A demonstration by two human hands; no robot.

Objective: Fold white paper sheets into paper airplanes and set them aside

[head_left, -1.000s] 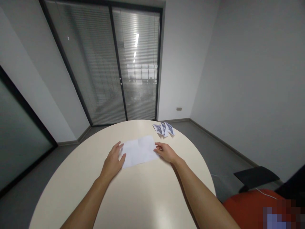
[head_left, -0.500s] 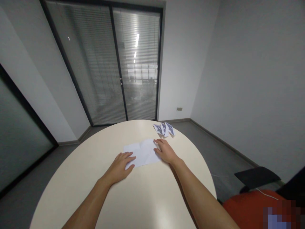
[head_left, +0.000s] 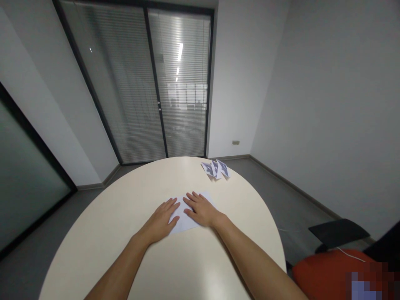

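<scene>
A white sheet of paper lies flat on the round table, partly covered by both hands. My left hand rests on its left end, palm down, with the fingers spread. Over the right part of the paper lies my right hand, also flat with fingers apart. A narrow strip of paper shows between the two hands. Beyond them, near the far right edge of the table, stand several folded paper pieces with dark printed patches.
The cream round table fills the lower middle. To the right is a red chair seat with a black armrest. A glass partition with blinds stands behind the table, and a small wall socket is at its right.
My right hand has moved left and nearer to me, across the paper. The paper now lies closer to me and looks flatter. My left hand has shifted slightly.
</scene>
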